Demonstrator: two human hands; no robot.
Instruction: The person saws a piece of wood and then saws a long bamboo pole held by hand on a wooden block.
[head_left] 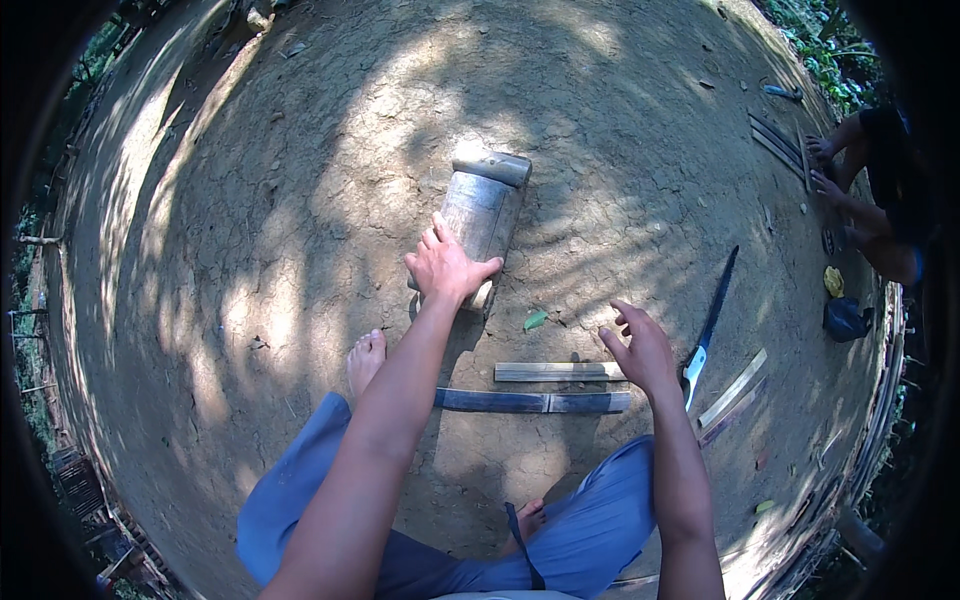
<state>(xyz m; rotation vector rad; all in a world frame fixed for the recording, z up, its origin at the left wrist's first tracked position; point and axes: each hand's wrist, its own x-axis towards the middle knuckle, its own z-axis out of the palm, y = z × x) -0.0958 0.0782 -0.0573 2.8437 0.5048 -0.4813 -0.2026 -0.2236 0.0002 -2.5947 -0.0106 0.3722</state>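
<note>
My left hand (450,268) lies on the near end of a thick, pale round log section (476,215), with fingers and thumb spread over its top. The section looks like wood or bamboo; I cannot tell which. A shorter round piece (492,167) lies crosswise at its far end, and another crosspiece (481,297) shows partly beside my thumb. My right hand (643,348) is open with nothing in it, fingers slightly curled. Below it are a pale split bamboo strip (560,372) and a darker bamboo strip (590,402). A handsaw (712,320) with a dark blade lies right of that hand.
More narrow strips (733,388) lie past the saw. A green leaf (535,320) sits on the cracked earth ground (330,200). At the far right another person (880,190) works over long strips (778,145), near a dark plastic bag (846,318). My bare foot (366,362) is beside my left forearm.
</note>
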